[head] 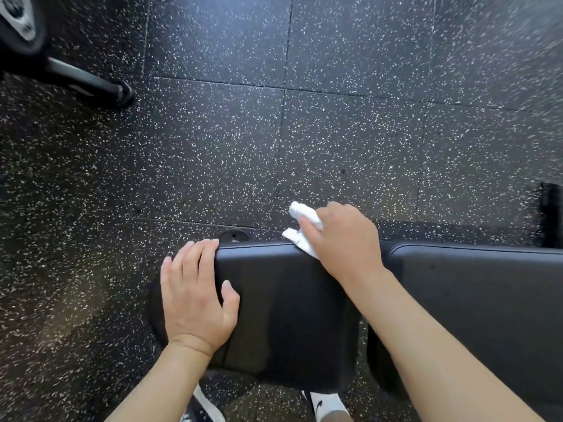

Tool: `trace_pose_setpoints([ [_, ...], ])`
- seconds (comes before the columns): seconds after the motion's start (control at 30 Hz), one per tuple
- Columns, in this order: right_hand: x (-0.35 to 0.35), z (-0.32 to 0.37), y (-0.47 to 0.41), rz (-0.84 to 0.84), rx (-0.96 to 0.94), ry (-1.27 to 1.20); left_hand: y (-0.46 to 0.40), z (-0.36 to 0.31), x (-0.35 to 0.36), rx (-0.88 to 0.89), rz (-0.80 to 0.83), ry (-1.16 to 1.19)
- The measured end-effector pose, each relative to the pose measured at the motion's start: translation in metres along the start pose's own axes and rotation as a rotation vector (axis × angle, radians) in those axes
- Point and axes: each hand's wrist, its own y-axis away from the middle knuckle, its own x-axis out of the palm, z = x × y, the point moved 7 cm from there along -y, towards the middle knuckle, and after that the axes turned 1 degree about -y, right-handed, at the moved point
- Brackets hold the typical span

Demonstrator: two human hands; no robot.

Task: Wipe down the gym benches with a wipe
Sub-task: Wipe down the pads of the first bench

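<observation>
The crumpled white wipe (301, 229) sits at the far edge of the black padded vinyl seat pad (289, 309), partly on the pad's rim and partly sticking out past it over the floor. The right hand (344, 239) holds it, fingers curled over the wad and pressing it against that far edge; the right forearm crosses the pad's right side. The seat pad is the nearer-left section of the gym bench surface, with a faint wet sheen across its top. The left hand (198, 293) rests on the pad's left end, its fingers straight and lying flat around the far-left corner, thumb spread onto the top, holding nothing. Just to the right, across a narrow gap, lies the second black padded back pad (487, 300) of the same bench. A round black foot (234, 236) of the frame shows beyond the seat pad's far edge. Below the pad are a black-and-white shoe (204, 406) and a white sock (330, 405). All stands on a black rubber tiled floor with white speckles (213, 147). A black metal machine leg (88, 83) lies at upper left.
</observation>
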Motion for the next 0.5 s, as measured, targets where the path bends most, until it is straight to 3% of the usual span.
trace_pose_setpoints([
  [0.1, 0.008, 0.054, -0.006, -0.011, -0.096, 0.064, 0.001, 0.0, -0.001, 0.001, 0.006, 0.014],
  [0.27, 0.048, 0.14, -0.02, 0.208, -0.165, -0.114, 0.003, 0.003, -0.002, -0.045, 0.025, 0.043],
  [0.5, 0.029, 0.089, -0.011, 0.198, -0.127, 0.003, 0.007, 0.006, -0.002, -0.032, 0.058, 0.029],
])
